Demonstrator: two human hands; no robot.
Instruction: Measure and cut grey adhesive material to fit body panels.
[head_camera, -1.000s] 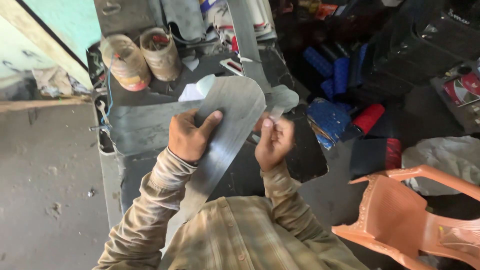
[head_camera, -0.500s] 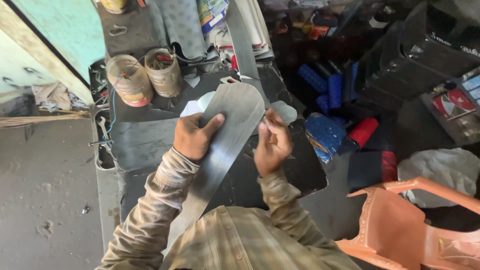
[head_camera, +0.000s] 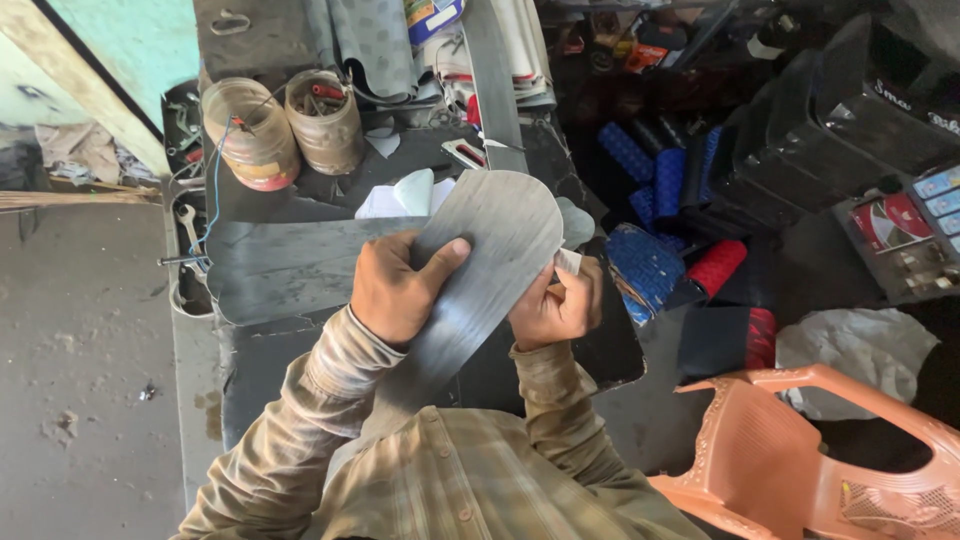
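The left hand (head_camera: 400, 290) clamps thumb over the long grey sheet (head_camera: 480, 260) above the dark workbench (head_camera: 280, 270), while the right hand (head_camera: 555, 305) pinches its edge, keeping it steady and tilted toward the person.

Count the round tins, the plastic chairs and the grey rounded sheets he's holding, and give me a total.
Round tins: 2
Plastic chairs: 1
Grey rounded sheets held in both hands: 1
Total: 4
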